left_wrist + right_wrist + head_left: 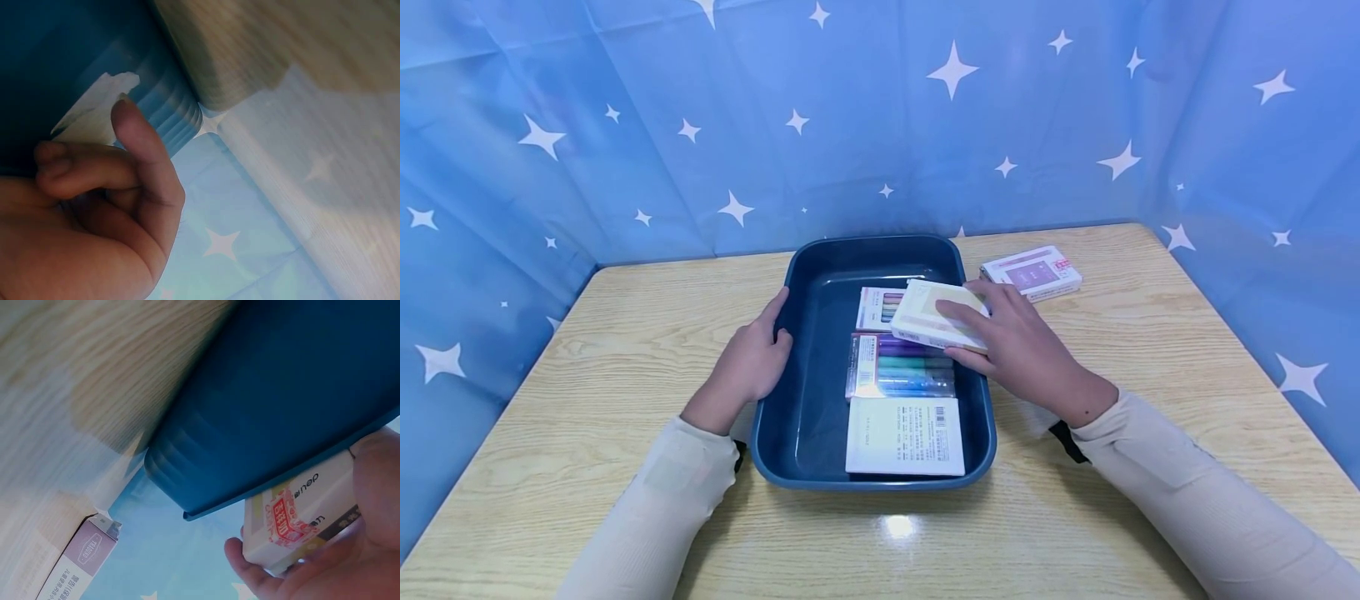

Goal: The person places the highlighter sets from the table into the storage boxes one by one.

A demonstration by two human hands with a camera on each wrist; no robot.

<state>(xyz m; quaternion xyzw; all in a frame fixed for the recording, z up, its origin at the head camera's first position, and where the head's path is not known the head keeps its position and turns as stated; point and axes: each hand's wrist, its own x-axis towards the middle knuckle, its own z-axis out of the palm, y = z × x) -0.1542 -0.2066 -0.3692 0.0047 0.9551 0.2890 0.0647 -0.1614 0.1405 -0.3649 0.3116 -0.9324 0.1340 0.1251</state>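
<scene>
Currently the right hand [1024, 348] grips 1 box [925, 312] over the tray [816, 375]; the left hand [751, 360], loosely bent, touches the tray's left side.

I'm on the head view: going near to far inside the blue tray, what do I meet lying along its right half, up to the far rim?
White printed box → clear pack of coloured pens → white windowed box → tray's far rim.

It's a curtained-off tabletop workspace (starry cloth [880, 83], wood-grain table [1135, 325]).
</scene>
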